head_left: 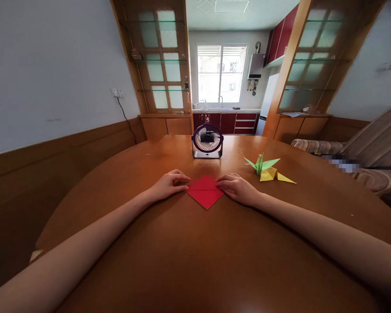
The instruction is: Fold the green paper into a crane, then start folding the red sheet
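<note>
A square of red origami paper (206, 198), turned like a diamond, lies flat on the wooden table with a crease or folded edge running across its middle. My left hand (171, 184) holds its left corner, thumb tip on the corner and curved fingers just above. At the right corner, my right hand (237, 188) grips the paper with its fingers bent close together. To the right of that hand sit a green folded paper crane (260, 165) and a yellow folded paper piece (270, 174), the green one partly in front of the yellow.
A small purple desk fan (207, 140) stands on the table (195, 261) beyond the paper. A striped sofa (371, 143) is at the right. Glass-shelved cabinets (163, 102) flank the opening to a kitchen with a window (220, 74).
</note>
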Available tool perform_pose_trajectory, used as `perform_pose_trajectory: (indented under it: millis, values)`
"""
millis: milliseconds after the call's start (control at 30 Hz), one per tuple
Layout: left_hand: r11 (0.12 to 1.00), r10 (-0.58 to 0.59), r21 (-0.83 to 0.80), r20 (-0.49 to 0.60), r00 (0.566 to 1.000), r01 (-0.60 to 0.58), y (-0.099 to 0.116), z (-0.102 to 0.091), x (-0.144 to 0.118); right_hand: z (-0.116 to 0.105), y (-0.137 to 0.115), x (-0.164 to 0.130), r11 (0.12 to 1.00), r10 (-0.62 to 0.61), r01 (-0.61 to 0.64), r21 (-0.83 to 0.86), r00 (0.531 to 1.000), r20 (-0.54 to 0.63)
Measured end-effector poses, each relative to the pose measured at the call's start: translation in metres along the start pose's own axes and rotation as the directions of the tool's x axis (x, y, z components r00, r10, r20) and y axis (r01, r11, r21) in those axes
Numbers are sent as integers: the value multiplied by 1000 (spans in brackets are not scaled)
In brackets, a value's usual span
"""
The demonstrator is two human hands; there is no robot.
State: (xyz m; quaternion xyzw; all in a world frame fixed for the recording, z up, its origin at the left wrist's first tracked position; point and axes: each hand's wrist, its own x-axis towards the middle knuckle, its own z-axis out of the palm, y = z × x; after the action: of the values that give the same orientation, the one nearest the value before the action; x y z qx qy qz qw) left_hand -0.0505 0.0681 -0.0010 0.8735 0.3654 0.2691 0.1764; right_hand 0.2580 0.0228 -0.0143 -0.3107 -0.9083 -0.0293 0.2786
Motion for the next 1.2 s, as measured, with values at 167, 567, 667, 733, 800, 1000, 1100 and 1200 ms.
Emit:
perform_pose_trajectory:
  millis: [167,567,667,733,800,1000,1100,1200]
  values:
    - [967,217,107,137,967,-232,6,2,-2,1,2,1,1000,-17,16,19,999,47]
    - [951,284,49,255,924,-305,12,-2,-4,-5,2,0,989,-6,-5,151,997,75]
    - [961,275,-45,252,928,-273,5,-4,-4,-5,3,0,981,2,-16,192,997,72]
    - [963,268,-57,245,932,-262,1,-6,-3,-5,3,-1,978,4,-18,205,997,72]
    - [960,274,-16,244,930,-278,0,-9,-3,-5,3,-1,979,6,-21,205,997,75]
    - [900,204,361,142,969,-243,13,-10,-3,-4,3,-1,994,-6,-1,113,998,70]
    - [867,144,470,83,986,-166,23,-4,-4,-4,1,-1,998,-15,11,65,998,66]
    - [854,73,511,63,995,-95,34,3,-5,-5,0,-1,998,-32,29,54,998,57]
